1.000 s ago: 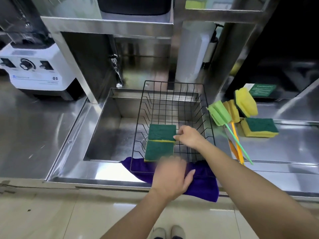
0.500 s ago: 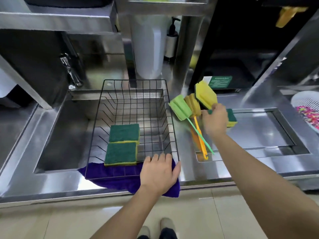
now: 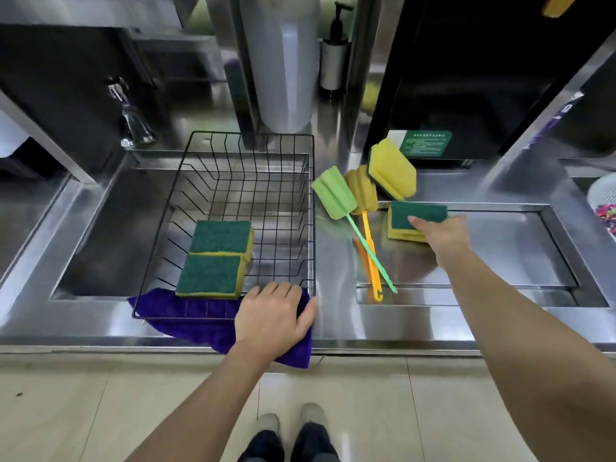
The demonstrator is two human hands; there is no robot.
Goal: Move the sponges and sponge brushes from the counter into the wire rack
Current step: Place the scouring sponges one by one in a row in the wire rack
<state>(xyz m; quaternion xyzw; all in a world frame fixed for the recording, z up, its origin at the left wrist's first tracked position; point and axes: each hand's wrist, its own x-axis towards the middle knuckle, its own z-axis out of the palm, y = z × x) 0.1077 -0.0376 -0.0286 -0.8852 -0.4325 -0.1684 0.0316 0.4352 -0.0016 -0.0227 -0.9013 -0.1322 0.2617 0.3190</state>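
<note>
- Your left hand (image 3: 273, 316) lies flat, fingers spread, on the black wire rack's (image 3: 311, 208) near corner.
- Your right hand (image 3: 440, 236) closes around the green-topped yellow sponge (image 3: 421, 211) on the steel counter (image 3: 336, 271).

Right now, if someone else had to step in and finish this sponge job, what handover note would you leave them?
Left hand: flat on the near rim of the black wire rack, steadying it over the purple cloth; holding nothing.
Right hand: resting on the green-topped yellow sponge on the counter; not lifted yet.
Done: two green-topped sponges lie side by side in the rack.
Left: the sponge under the right hand, the upturned yellow sponge behind it, the green sponge brush and the orange sponge brush, which lie crossed beside the rack.
</note>
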